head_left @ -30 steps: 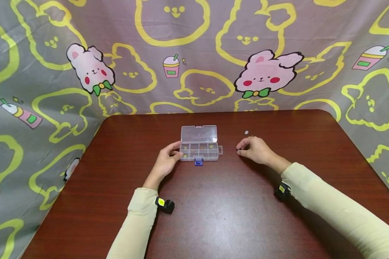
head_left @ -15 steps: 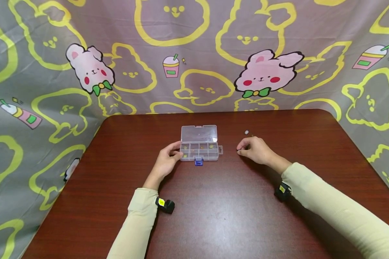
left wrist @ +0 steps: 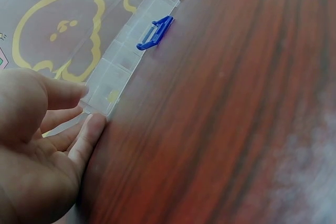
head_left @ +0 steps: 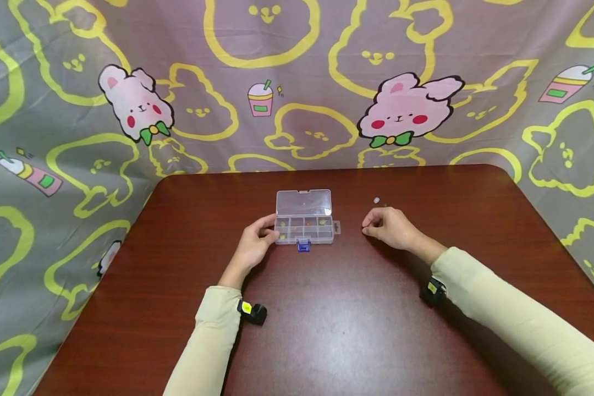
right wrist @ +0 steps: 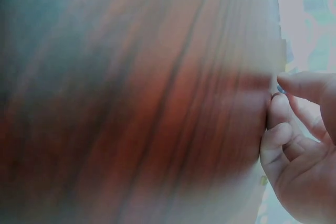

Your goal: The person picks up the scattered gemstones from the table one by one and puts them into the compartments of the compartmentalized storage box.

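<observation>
Head view: largest of all, a grey-pink curtain [head_left: 317, 33] printed with rabbits and drink cups, hanging behind a reddish-brown tabletop [head_left: 297, 363] with a glossy sheen near the front. Next in size, 2 cream sleeves [head_left: 505, 313], reaching in well apart. Near the middle of the tabletop, a clear plastic box [head_left: 322, 240] with lid [head_left: 303, 203] tipped back and 8 compartments in 2 rows of 4. Looks light and fairly stiff, perhaps slick on its smooth walls and likely to slide if nudged; best to hold low by an end wall, clear of the lid. Left hand [head_left: 254, 243]: gripping just such a place, with thumb at the near corner and fingers round the left end. Right hand [head_left: 393, 228]: well apart from the box, low over the tabletop to its right, with thumb and fingertips drawn into a pinch. By the cuffs, 2 black wrist devices [head_left: 259, 314]. Smaller again, a blue latch [head_left: 304, 247] at the box's front and a clear tab [head_left: 337, 227] at its right end. Then yellowish bits [head_left: 282, 237] in a few compartments, and a pale bead [head_left: 377, 200] lying beyond the right hand, untouched. Smallest, in the right wrist view, a bluish piece [right wrist: 281, 88] between the pinching fingertips: mostly hidden, impossible to tell in shape. Probably hard, very light and easy to drop; take hold across its sides, with gentle pressure.
</observation>
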A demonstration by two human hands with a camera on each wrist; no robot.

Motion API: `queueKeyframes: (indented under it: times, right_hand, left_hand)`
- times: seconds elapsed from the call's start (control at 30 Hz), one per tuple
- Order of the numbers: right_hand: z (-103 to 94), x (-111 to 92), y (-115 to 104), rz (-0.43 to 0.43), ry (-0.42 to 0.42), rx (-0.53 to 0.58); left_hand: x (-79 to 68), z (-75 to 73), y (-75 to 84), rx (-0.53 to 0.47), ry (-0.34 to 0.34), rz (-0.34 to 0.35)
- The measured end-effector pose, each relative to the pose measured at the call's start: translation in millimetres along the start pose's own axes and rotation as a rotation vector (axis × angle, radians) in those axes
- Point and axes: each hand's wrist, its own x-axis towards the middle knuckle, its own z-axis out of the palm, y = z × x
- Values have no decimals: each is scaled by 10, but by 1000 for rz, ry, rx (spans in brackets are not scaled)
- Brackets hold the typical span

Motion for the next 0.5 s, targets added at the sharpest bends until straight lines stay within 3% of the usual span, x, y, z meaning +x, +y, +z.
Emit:
queueKeyframes:
  times: [0.5]
  right_hand:
    - [23, -24, -78, 41, -18, 111]
  left_hand:
    - [-3, 4, -7, 4, 11, -6]
